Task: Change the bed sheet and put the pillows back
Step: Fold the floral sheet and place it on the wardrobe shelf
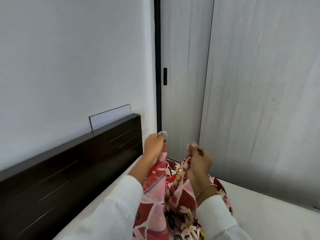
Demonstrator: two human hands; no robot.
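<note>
A red and pink patterned bed sheet [155, 191] hangs bunched between my arms over the bare white mattress [270, 210]. My left hand [153, 144] grips one edge of the sheet, raised near the end of the dark headboard. My right hand [199, 160] pinches another edge a little lower and to the right. The cloth drops from both hands down to the mattress. No pillows are in view.
A dark wooden headboard [69, 170] runs along the left against a white wall. A pale panel [110, 115] stands behind it. Grey wardrobe doors [259, 101] with a black handle [165, 76] close off the far side of the bed.
</note>
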